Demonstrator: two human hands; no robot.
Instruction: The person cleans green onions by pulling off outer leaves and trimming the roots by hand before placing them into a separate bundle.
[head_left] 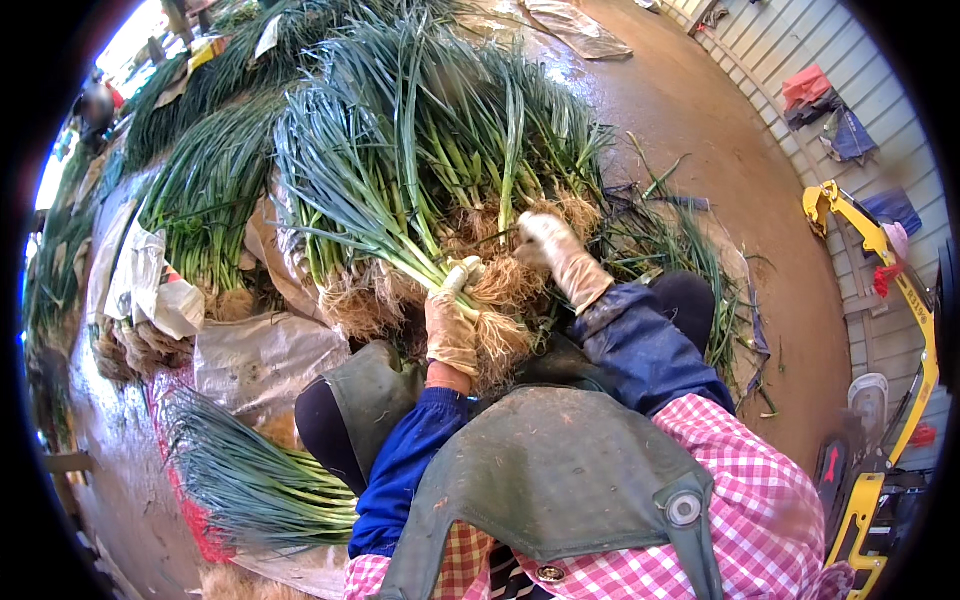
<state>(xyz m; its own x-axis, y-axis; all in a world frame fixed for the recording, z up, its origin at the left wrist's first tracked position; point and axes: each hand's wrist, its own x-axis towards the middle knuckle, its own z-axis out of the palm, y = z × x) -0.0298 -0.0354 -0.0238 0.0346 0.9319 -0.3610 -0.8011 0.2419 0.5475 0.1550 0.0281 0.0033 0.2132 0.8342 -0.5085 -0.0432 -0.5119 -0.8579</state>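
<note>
Onions (pixel 215 170) all over the floor (pixel 790 250), and the person's got one bunch (pixel 422 264) just in front of the apron (pixel 560 470), roots (pixel 503 338) near and right, leaves slanting far left over the pile (pixel 470 150). Left hand (pixel 453 325) is gloved and wrapped tight round the stalks just above the roots, probably because that's the firm part and the leaves would just flop. Right hand (pixel 548 243), gloved too, is farther and to the right, by some root clumps (pixel 510 283), fingers looking curled; can't tell if it's actually got hold of anything. Pile lies roots near, leaves far, which I guess puts the root ends in easy reach. Another bundle (pixel 265 480) lies near left by red net (pixel 195 510), with a pale sheet (pixel 265 360) between it and the pile, maybe against the muck
</note>
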